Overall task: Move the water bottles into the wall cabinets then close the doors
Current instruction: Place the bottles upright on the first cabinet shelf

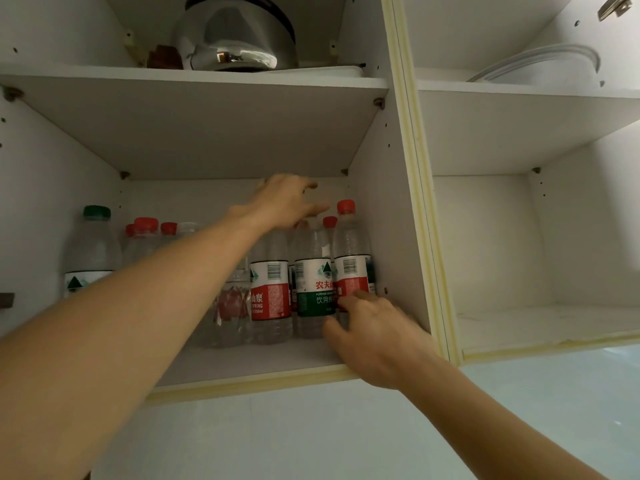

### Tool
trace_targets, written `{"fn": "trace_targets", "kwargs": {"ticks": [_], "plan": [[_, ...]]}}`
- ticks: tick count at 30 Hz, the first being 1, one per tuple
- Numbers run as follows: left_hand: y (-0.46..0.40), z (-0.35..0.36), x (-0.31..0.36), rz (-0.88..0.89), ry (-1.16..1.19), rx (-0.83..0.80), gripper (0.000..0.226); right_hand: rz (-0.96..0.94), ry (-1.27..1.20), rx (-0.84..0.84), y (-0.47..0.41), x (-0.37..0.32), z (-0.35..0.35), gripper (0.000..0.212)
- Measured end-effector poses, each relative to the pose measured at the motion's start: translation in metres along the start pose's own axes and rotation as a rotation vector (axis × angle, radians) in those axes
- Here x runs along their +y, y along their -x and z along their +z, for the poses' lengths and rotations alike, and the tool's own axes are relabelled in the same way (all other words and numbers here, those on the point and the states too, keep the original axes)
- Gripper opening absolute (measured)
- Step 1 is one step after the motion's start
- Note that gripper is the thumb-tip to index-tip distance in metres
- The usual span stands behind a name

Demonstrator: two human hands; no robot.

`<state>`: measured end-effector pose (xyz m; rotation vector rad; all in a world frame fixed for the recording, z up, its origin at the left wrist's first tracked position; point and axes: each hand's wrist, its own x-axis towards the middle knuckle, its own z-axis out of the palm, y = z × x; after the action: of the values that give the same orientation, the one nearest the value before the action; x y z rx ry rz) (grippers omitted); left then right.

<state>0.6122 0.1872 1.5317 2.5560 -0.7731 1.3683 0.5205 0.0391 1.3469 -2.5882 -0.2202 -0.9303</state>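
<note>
- Water bottles (273, 285) stand upright on wall cabinet (391, 209) lower shelf, doors open.
- Left hand (284, 202) spread above bottle caps; right hand (374, 334) fingers relaxed, touching rightmost bottle (350, 265).
- Kettle (235, 32) on shelf above bottles.
- Labels: "农夫山泉", "饮用".

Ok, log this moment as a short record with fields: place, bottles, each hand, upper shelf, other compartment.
place: open wall cabinet, lower shelf
bottles: water bottles upright, most red-capped, one green-capped bottle at far left
left hand: over the bottle tops, fingers spread
right hand: fingertips against the rightmost bottle, low on its label
upper shelf: shiny metal pot
other compartment: no bottles visible
</note>
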Motion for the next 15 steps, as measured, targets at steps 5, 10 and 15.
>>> {"fn": "trace_targets", "kwargs": {"ticks": [5, 10, 15], "plan": [[0.055, -0.018, -0.034, 0.061, -0.109, -0.173, 0.125, 0.007, 0.004, -0.011, -0.002, 0.000, 0.001, 0.063], [0.104, 0.026, -0.064, 0.102, -0.365, -0.207, 0.146, 0.042, -0.069, -0.047, -0.022, 0.000, 0.001, 0.104], [0.112, 0.051, -0.068, 0.083, -0.388, -0.126, 0.144, -0.094, 0.254, 0.011, -0.053, -0.010, -0.013, 0.125]]}}
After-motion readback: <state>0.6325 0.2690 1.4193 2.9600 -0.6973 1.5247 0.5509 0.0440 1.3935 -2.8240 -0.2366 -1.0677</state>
